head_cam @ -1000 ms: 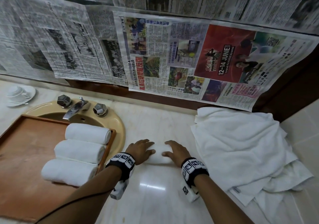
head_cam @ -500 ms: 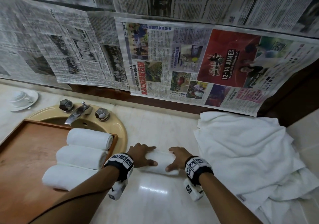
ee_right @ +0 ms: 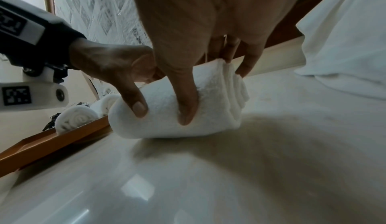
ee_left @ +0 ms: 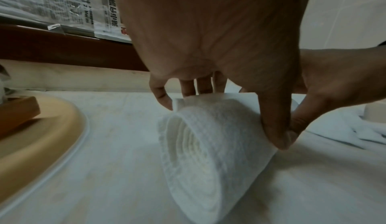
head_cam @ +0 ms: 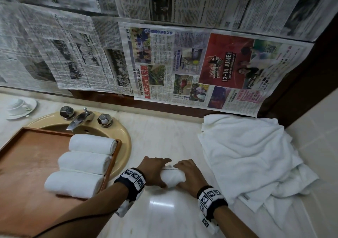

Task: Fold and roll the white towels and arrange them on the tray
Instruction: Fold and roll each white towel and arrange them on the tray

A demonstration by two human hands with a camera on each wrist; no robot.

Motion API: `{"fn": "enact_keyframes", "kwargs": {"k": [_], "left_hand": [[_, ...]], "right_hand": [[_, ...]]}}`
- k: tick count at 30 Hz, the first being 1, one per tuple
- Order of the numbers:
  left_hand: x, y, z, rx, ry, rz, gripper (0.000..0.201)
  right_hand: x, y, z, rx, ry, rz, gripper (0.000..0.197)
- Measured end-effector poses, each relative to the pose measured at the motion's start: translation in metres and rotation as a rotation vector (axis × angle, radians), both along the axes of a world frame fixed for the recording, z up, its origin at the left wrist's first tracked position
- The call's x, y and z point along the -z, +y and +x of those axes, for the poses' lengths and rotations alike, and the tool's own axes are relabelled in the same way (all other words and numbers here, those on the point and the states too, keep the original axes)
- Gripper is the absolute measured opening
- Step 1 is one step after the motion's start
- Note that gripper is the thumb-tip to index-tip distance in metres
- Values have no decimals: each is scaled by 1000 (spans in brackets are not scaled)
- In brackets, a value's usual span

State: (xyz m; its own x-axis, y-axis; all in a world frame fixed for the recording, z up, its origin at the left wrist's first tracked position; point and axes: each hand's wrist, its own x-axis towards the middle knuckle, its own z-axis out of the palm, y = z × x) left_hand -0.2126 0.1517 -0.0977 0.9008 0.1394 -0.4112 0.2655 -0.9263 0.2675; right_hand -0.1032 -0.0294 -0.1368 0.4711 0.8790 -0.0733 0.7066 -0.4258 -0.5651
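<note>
A freshly rolled white towel [head_cam: 172, 178] is gripped at both ends on the marble counter [head_cam: 164, 219], just right of the wooden tray [head_cam: 23, 164], where three finished rolls [head_cam: 84, 162] are already laid side by side. The left hand [head_cam: 155, 171] is curled over the roll's left end, its thumb [ee_left: 273, 125] pressed into the near face and its fingers [ee_left: 160, 95] hooked over the far edge. The right hand [head_cam: 190, 176] is wrapped round the other end in the same way, thumb [ee_right: 185, 105] in front and fingertips [ee_right: 245, 65] behind. The outer flap is seen standing slightly proud under the left fingers, so the roll is judged likely to spring open if either grip is eased during the lift. The layered right end could also be telescoped by uneven squeezing. A heap of unfolded towels [head_cam: 252, 157] is left waiting to the right
</note>
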Motion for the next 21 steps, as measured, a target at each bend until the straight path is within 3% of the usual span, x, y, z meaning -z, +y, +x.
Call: {"fn": "enact_keyframes", "kwargs": {"k": [9,21], "left_hand": [[-13,-18,-27,-73,-105,-69,74],[-46,4,-85,-180,-214,-65,75]], "right_hand": [[-22,-19,-22,30,-26,186,55],[-31,-4,-61,40,47,334,70]]}}
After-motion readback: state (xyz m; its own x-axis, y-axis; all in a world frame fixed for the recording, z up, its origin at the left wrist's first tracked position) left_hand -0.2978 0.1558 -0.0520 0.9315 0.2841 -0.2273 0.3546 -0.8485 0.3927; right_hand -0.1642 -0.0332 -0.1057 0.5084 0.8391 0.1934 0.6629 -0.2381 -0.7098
